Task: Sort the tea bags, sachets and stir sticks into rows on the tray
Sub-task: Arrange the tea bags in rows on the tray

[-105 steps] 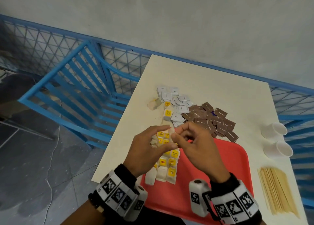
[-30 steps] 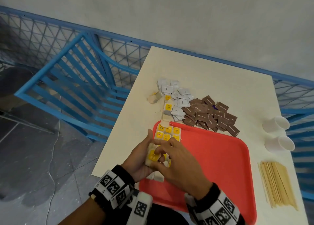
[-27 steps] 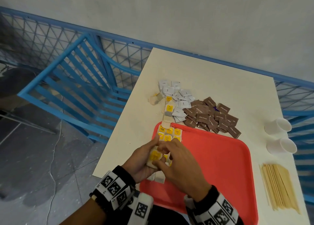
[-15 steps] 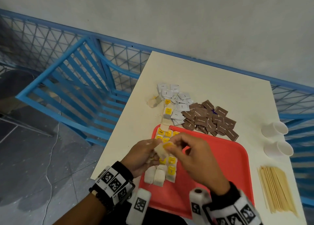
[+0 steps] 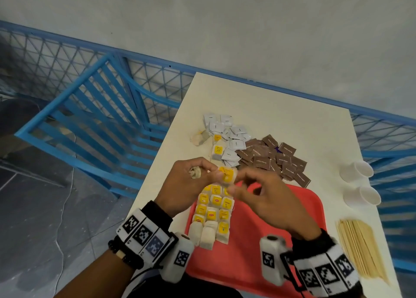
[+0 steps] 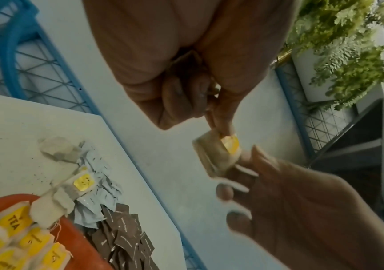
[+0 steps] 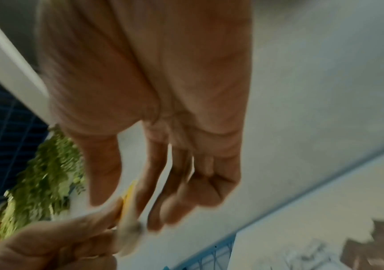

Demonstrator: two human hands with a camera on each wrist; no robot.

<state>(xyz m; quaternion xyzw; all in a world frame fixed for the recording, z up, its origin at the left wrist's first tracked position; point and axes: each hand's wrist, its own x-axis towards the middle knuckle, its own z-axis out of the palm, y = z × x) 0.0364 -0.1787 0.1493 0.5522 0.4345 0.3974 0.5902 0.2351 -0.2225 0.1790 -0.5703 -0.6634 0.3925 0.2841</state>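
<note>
Left hand [image 5: 186, 182]: pinches tea bag [image 5: 227, 175], crumpled scrap tucked in its fingers.
Right hand [image 5: 265, 198]: fingertips pinch the same bag, above tray [image 5: 281, 241].
Tray rows: tea bags along its left edge.

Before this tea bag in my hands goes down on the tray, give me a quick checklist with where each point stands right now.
1. Yellow-tagged tea bag held: ok, left hand pinches it; right hand fingers are at its edge.
2. Left hand otherwise free: not ok, a crumpled beige wad sits in it.
3. Room on the red plastic tray: ok, right part bare.
4. Rows of tea bags tidy: ok, three columns.
5. String untangled: cannot tell.
6. White sachets, brown sachets, wooden stir sticks sorted: not ok, off the tray.
</note>
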